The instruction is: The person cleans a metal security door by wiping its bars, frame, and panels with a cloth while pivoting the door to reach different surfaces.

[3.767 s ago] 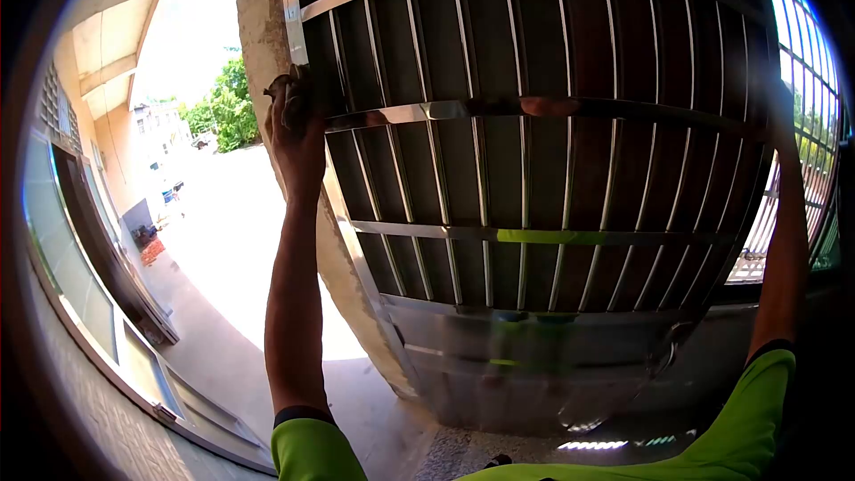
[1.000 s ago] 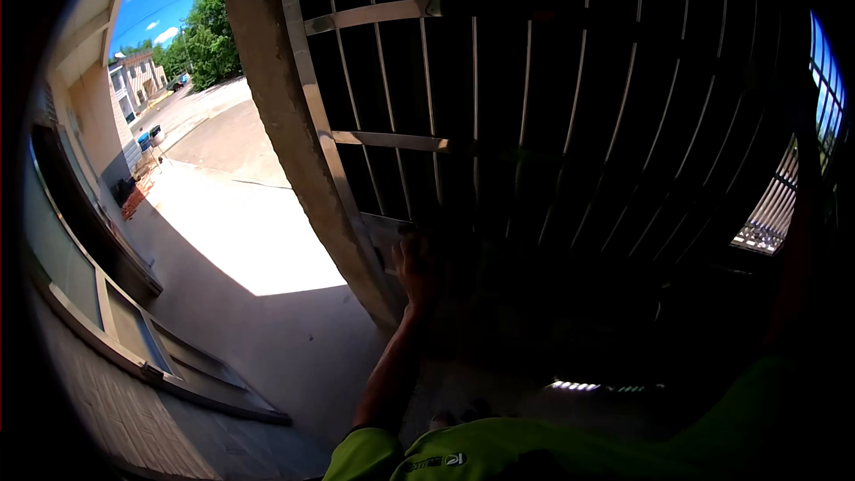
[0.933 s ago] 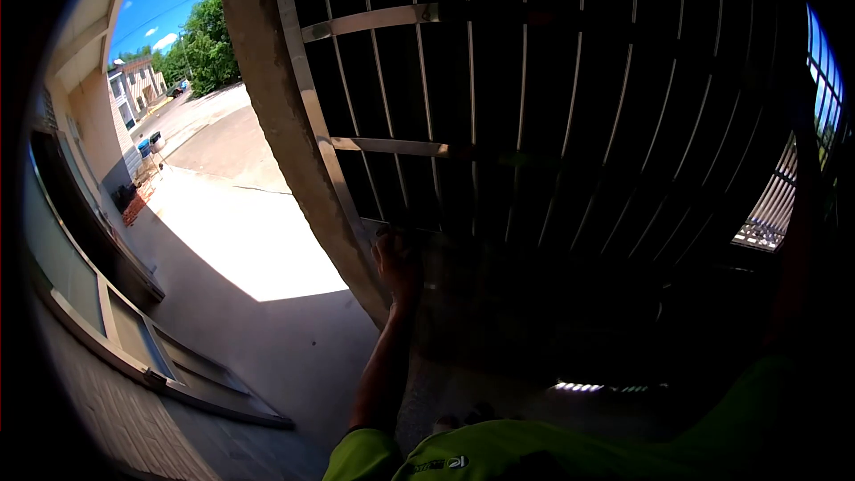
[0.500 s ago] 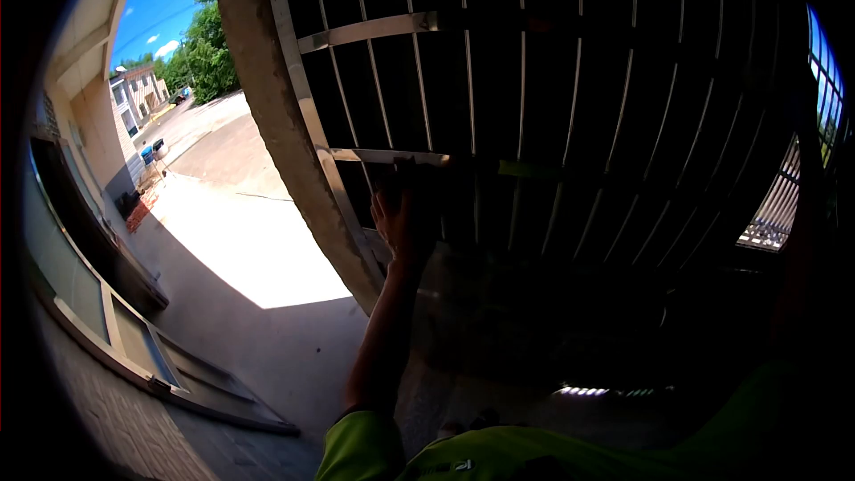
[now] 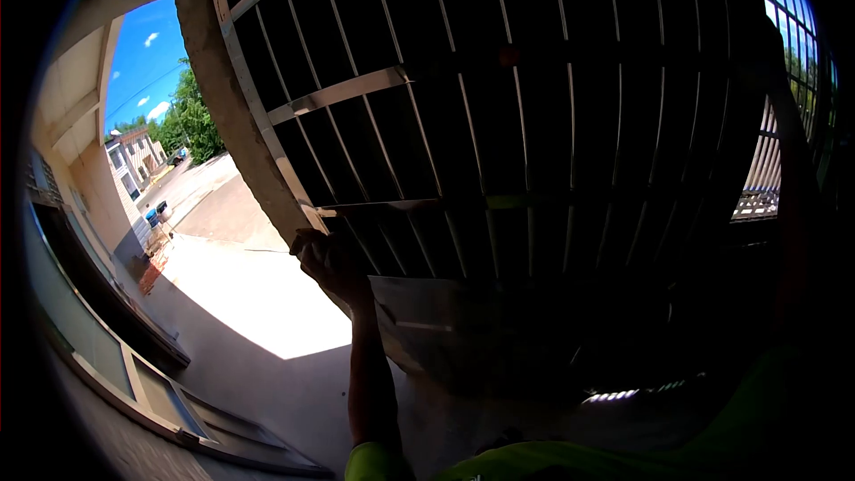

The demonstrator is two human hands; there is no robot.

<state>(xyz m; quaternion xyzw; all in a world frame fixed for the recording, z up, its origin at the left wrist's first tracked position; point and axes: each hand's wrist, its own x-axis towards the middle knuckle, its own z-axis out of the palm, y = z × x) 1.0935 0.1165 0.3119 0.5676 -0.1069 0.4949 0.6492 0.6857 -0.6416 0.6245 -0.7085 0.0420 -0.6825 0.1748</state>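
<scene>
A large metal gate [image 5: 352, 87] with upright bars and shiny cross bands fills the middle and right, mostly in deep shadow. At its left edge, by the rough wall edge [image 5: 223, 98], my left hand [image 5: 328, 263] is closed around something dark that I cannot make out. The lower cross band ends just above this hand. My right arm [image 5: 788, 125] is raised at the far right, near the gate's right side. Darkness hides the fingers of my right hand and whatever they touch.
On the left a sunlit paved yard [image 5: 240, 294] shows through the opening, with trees [image 5: 189, 120] and a building [image 5: 134, 160] beyond. A framed window or door panel [image 5: 116, 347] runs along the lower left. Barred openings [image 5: 766, 156] let in light at the far right.
My left hand has moved up and left from the gate's lower panel to its left edge. The view has shifted, showing more of the wall's top. My right arm stays raised in shadow.
</scene>
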